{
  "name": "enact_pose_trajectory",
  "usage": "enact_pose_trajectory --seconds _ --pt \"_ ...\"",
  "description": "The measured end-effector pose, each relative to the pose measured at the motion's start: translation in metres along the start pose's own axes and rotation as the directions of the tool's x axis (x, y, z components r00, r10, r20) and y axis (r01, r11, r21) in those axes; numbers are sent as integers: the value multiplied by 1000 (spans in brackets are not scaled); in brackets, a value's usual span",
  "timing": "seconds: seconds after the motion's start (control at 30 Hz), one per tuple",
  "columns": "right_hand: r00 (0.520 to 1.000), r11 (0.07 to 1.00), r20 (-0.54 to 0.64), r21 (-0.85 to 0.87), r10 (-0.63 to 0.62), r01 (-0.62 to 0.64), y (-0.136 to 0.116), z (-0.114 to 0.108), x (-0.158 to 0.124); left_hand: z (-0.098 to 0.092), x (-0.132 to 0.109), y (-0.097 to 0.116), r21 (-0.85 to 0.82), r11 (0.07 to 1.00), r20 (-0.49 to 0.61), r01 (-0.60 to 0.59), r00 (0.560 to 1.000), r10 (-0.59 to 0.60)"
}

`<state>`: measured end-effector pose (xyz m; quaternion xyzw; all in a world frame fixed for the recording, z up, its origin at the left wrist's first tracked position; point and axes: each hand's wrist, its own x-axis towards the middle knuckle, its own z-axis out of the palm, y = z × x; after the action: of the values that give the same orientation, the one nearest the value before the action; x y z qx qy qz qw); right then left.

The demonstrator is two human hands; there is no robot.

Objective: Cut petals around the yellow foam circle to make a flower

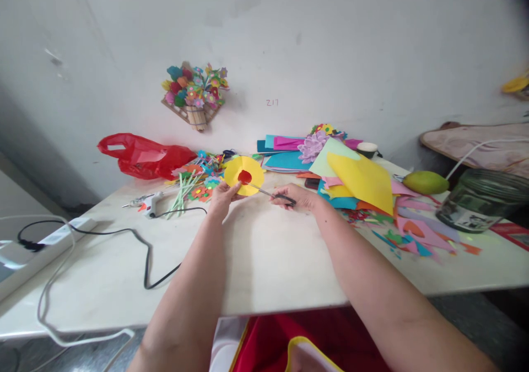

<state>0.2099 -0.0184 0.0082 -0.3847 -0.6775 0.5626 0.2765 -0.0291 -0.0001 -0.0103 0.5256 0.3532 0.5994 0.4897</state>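
Observation:
My left hand (pixel 224 197) is closed on a yellow flower-shaped cutout (pixel 253 168), which it holds up above the table. A small red disc (pixel 244 177) shows at the middle of the yellow piece, near my left thumb. My right hand (pixel 298 198) grips a pair of scissors (pixel 285 199) by the dark handles. The metal blades point left and reach the yellow piece close to the red disc. Whether the tips touch the red disc, I cannot tell.
A glue gun (pixel 152 204) and green stems (pixel 182 195) lie left, with a red bag (pixel 144 157) behind. Coloured sheets (pixel 363 179), scraps (pixel 425 234), a yellow-green fruit (pixel 425 182) and a glass jar (pixel 475 201) occupy the right. A black cord (pixel 147 256) crosses the table (pixel 285 267).

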Motion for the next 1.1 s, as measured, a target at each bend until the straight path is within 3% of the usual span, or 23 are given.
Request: enact_pose_trajectory --seconds 0.53,0.93,1.1 --pt "1000 998 15 -62 10 -9 -9 4 -6 7 -2 0 -64 997 -46 -35 998 32" --pt "997 996 15 -50 -70 71 -3 0 -5 10 -4 3 -90 993 -96 -78 993 70" --pt "994 992 -43 -78 -104 101 0 1 0 12 -2 1 -113 990 -123 -85 990 71"
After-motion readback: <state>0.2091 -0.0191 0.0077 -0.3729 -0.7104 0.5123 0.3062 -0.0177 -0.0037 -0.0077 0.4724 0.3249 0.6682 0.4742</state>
